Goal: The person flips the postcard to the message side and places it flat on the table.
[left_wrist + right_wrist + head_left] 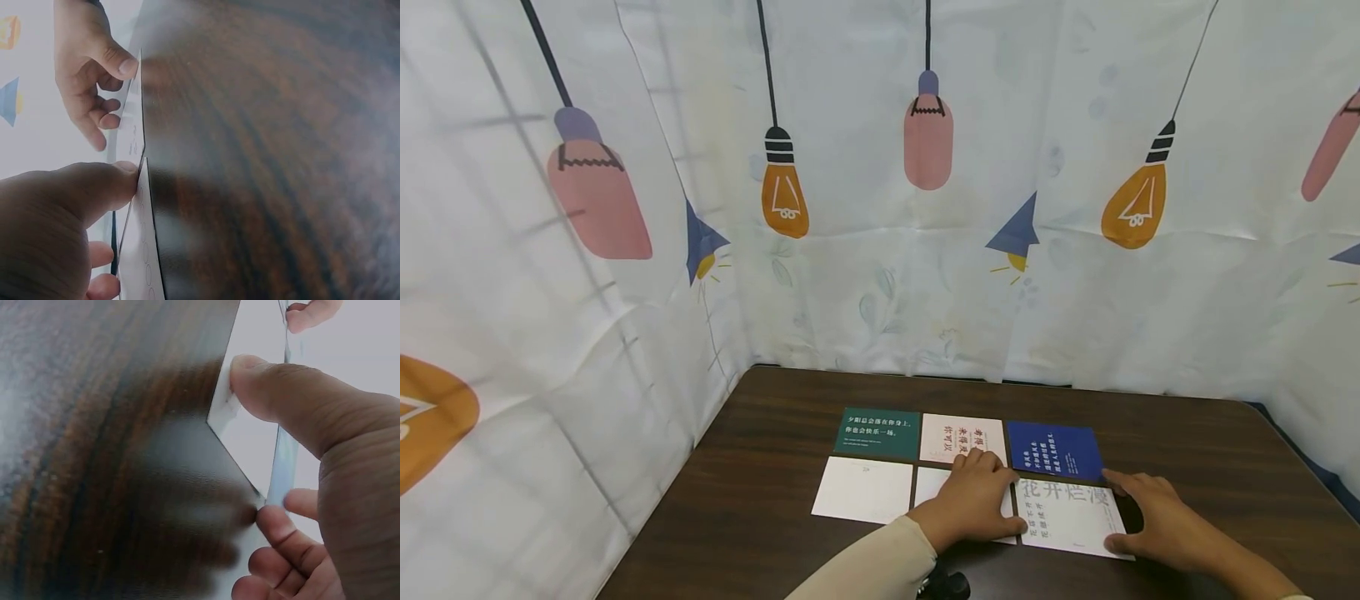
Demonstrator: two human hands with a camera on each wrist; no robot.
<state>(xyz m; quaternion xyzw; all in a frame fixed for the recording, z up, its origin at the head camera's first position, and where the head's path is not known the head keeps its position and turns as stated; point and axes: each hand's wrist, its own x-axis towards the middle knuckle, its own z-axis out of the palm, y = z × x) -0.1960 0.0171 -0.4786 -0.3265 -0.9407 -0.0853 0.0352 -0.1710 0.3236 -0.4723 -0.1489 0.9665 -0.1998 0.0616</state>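
A white postcard with grey lettering (1071, 517) lies at the near right of two rows of cards. My right hand (1172, 521) spans its right side, thumb on the near right corner and fingertips by the far right corner. My left hand (973, 500) lies over a white postcard in the middle of the near row (931, 482), partly hiding it. Its thumb touches the lettered card's left edge. In the right wrist view the right thumb (256, 384) presses flat on the white card (244, 440). Neither hand lifts a card.
On the brown table (752, 467), a green card (877, 446), a pale card with red lettering (943, 425) and a blue card (1056, 450) form the far row. A blank white card (861, 487) lies near left. A printed white curtain (865, 275) hangs behind.
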